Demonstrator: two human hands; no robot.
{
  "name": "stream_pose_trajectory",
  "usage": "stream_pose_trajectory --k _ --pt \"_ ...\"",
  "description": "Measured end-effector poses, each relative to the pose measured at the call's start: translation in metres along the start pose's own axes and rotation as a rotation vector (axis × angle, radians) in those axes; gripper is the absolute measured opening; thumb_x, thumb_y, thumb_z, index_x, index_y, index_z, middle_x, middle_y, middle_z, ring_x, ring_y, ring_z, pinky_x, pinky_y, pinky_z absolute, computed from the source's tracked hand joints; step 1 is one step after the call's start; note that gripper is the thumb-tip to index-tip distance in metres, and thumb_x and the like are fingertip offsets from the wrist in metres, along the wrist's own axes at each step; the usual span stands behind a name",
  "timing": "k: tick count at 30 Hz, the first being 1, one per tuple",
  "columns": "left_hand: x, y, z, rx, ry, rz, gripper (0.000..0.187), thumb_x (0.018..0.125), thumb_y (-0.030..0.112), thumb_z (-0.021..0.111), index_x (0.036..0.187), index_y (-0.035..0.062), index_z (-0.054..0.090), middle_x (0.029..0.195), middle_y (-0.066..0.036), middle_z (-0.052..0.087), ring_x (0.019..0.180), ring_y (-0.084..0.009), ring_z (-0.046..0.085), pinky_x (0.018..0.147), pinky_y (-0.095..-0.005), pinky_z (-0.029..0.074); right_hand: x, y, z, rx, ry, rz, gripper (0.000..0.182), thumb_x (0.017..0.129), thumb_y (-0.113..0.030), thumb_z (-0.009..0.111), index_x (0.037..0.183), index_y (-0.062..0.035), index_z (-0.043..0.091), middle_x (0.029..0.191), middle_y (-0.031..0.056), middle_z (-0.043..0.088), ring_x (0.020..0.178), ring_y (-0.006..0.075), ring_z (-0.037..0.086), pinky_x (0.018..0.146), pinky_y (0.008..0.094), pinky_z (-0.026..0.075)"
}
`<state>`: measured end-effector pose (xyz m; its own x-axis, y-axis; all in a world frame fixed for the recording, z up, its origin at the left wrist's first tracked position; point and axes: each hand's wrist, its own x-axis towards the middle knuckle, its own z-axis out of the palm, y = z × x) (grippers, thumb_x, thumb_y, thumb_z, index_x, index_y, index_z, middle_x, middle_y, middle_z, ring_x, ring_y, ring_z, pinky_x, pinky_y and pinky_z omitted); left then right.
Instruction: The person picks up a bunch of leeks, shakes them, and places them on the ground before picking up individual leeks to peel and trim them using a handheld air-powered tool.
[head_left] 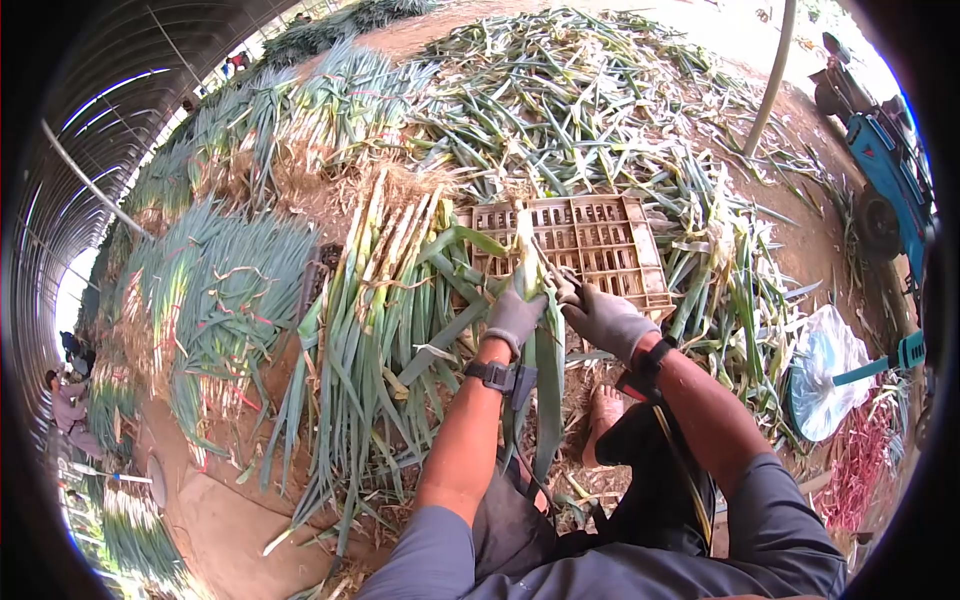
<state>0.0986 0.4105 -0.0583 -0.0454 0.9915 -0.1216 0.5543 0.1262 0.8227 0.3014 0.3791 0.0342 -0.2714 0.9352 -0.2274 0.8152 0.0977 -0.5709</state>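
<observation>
My gloved left hand is wrapped round a leek, whose pale root end points away from me over a plastic crate. The leek's green leaves hang down below that hand. Close on the right, my gloved right hand is closed on a thin dark tool that reaches to the leek's stem; its exact kind is hard to make out. Loose leeks lie in a pile just left of my left hand, root ends away from me.
Tied leek bundles cover the left side. A heap of stripped leaves lies beyond the crate. A pole, a blue machine, a clear plastic bag and red ties are at right. Another person sits far left.
</observation>
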Motion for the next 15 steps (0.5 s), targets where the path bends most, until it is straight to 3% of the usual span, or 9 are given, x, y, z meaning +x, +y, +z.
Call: stream_pose_trajectory --k 2,6,10,11,14,15 --pt "0.005 -0.015 0.000 -0.166 -0.048 -0.047 0.068 0.092 0.028 0.074 0.152 0.0061 0.049 0.121 -0.020 0.073 0.104 -0.0302 0.073 0.093 -0.0407 0.056 0.015 -0.003 0.003 0.002 -0.004 -0.005 0.055 0.103 -0.049 0.047 0.110 0.0041 0.059 0.094 0.0323 0.070 0.095 0.0493 0.069 0.085 0.0555 0.052" --pt "-0.010 -0.007 -0.016 -0.190 -0.015 -0.015 0.076 0.094 0.029 0.074 0.157 0.0015 0.042 0.133 -0.023 0.068 0.117 -0.0302 0.068 0.102 -0.0382 0.051 0.047 -0.001 0.014 -0.007 0.024 -0.025 0.057 0.101 -0.051 0.047 0.109 0.0042 0.061 0.094 0.0320 0.070 0.094 0.0489 0.069 0.085 0.0550 0.053" --pt "-0.008 -0.028 -0.016 -0.245 -0.021 0.006 0.070 0.095 0.031 0.075 0.155 0.0087 0.049 0.133 -0.018 0.068 0.113 -0.0218 0.065 0.101 -0.0359 0.050 0.074 -0.006 0.023 0.005 0.003 -0.013 0.057 0.099 -0.051 0.047 0.110 0.0032 0.063 0.094 0.0325 0.070 0.095 0.0487 0.069 0.086 0.0543 0.053" --pt "-0.006 -0.039 -0.013 -0.278 0.002 0.055 0.065 0.096 0.030 0.075 0.154 0.0137 0.052 0.125 -0.014 0.071 0.105 -0.0169 0.064 0.095 -0.0350 0.051 0.079 -0.007 0.025 0.009 -0.003 -0.002 0.058 0.099 -0.051 0.047 0.111 0.0035 0.064 0.095 0.0324 0.071 0.096 0.0483 0.070 0.087 0.0536 0.054" --pt "-0.003 -0.051 -0.016 -0.288 -0.094 -0.083 0.067 0.093 0.031 0.074 0.153 0.0104 0.051 0.127 -0.019 0.071 0.114 -0.0318 0.068 0.101 -0.0393 0.050 0.091 -0.005 0.032 -0.005 0.039 0.033 0.062 0.099 -0.052 0.046 0.116 0.0045 0.064 0.097 0.0322 0.071 0.097 0.0479 0.070 0.089 0.0530 0.054" --pt "-0.008 -0.044 -0.017 -0.239 -0.047 -0.033 0.067 0.093 0.030 0.075 0.152 0.0099 0.051 0.124 -0.018 0.072 0.110 -0.0303 0.069 0.098 -0.0392 0.051 0.089 -0.009 0.029 -0.019 0.054 0.053 0.065 0.098 -0.054 0.046 0.119 0.0054 0.064 0.099 0.0325 0.071 0.099 0.0475 0.070 0.090 0.0525 0.055"
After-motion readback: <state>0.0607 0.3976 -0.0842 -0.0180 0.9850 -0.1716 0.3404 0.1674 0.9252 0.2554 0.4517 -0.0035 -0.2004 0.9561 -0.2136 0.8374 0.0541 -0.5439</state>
